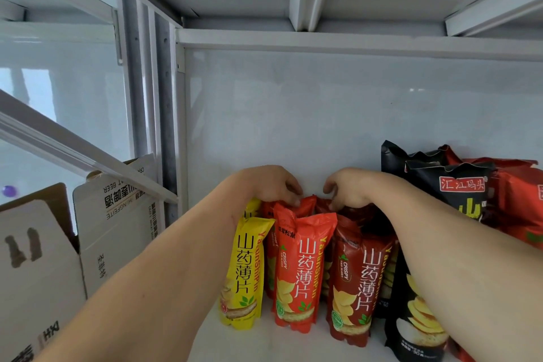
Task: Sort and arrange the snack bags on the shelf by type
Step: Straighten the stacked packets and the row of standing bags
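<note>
You stood at a shop's stock shelf, or a storeroom rack much like one. White metal shelving (293,344) with slotted uprights (164,97) and a glossy back panel (323,103) carried retail snack bags standing in rows: a yellow bag (244,270) toward the shelf's left edge, orange-red bags (299,270) beside it, black bags (452,185) and more red ones toward the right edge. Opened cardboard shipping cartons (117,214), one printed with "BEER", sat in the neighbouring bay past the left upright.

Bright, even light; soft focus, curved edges.
</note>
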A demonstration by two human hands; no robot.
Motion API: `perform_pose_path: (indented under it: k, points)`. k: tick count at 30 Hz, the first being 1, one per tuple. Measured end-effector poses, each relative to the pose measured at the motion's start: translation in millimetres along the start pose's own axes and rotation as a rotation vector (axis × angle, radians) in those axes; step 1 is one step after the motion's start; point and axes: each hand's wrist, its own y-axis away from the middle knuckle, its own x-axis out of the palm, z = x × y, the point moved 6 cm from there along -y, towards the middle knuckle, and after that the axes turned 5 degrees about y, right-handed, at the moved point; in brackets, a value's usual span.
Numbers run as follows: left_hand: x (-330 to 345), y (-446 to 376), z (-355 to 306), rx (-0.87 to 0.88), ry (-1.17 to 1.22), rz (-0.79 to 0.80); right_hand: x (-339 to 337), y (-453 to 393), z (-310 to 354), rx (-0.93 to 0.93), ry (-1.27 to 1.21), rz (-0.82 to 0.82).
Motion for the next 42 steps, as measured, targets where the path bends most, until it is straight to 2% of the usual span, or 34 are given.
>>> perform_pose_path:
  k: [2,4,7,11,21,24,26,29,32,34,37,42]
  points:
    - [-10.4,10.1,-6.3,0.037,0.055,-0.11,-6.1,2.2,-3.3,0.008,-0.057,-0.043]
    - [-14.0,21.2,-12.5,0.058,0.108,-0.146,-8.3,4.3,-5.6,0.015,-0.067,-0.048]
    - [-4.5,32.3,-18.0,0.041,0.101,-0.038,-6.5,8.8,-3.8,0.014,-0.043,-0.023]
    - [11.6,40.4,-19.1,0.003,-0.04,0.091,2.1,11.6,3.9,0.003,0.028,0.014]
    - [17.8,43.7,-15.9,-0.046,-0.073,0.064,5.2,11.7,6.7,-0.024,0.026,-0.027]
    - [14.9,47.0,-15.5,-0.059,-0.023,0.038,-3.0,15.4,8.0,-0.018,-0.063,-0.073]
    - [6.2,57.2,-14.1,-0.055,0.059,-0.055,-15.8,23.9,11.7,-0.04,-0.155,-0.195]
    - [-10.2,87.1,0.7,-0.031,0.22,-0.405,-22.8,44.5,27.8,-0.154,-0.271,-0.334]
    - [-4.5,126.6,26.4,-0.069,0.375,-0.808,-6.1,62.1,48.4,-0.229,-0.227,-0.188]
    - [16.2,142.7,44.2,-0.15,0.491,-0.936,5.0,67.9,57.5,-0.223,-0.165,-0.099]
    - [53.9,151.6,61.5,-0.259,0.551,-0.968,11.9,70.1,65.6,-0.199,-0.073,-0.076]
    - [114.5,142.7,80.3,-0.378,0.641,-0.831,16.3,72.9,68.2,-0.154,-0.041,-0.059]
